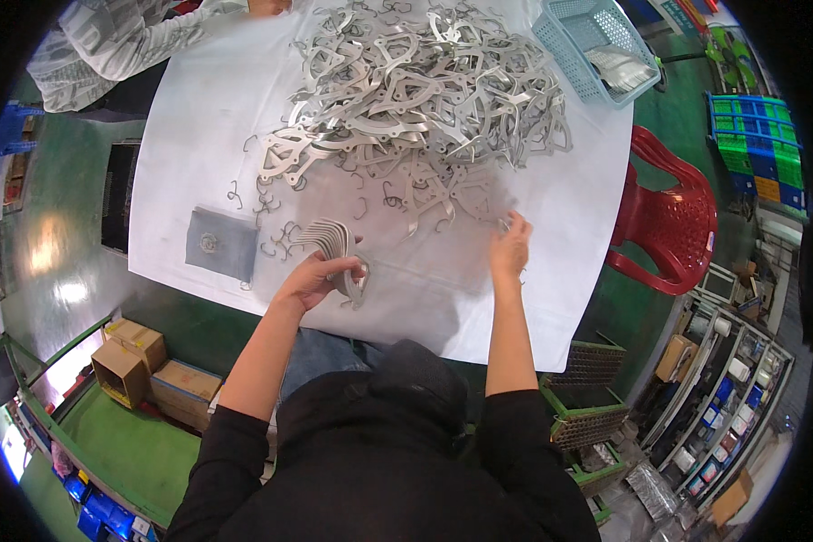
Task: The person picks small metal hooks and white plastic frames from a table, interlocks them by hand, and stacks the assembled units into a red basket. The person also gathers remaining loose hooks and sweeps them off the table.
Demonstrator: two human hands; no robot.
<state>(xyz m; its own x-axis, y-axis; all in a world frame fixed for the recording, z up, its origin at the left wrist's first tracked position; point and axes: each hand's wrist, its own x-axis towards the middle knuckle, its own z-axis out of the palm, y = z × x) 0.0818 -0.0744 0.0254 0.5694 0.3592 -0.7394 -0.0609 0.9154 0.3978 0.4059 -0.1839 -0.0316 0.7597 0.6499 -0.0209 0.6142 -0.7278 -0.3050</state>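
Left hand [321, 275] clamps my fanned stack of metal plates [339, 244]; right hand [509, 246] pinches one plate off the pile [415, 90]; I'd square edges before adding.

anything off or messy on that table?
Nothing damaged. Small wire hooks lie scattered loose apart from the metal plate pile. Left hand holds a fanned stack of plates; right hand picks at the pile's edge.

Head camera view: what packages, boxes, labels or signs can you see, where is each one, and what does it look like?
Cardboard boxes: brown, stacked on the green floor at lower left, one open.
Grey pouch: flat, square, round emblem, on the white table left of the left hand.
Clear bag: shiny, inside the light blue basket, upper right.
Small box: brown, on the shelving at right.
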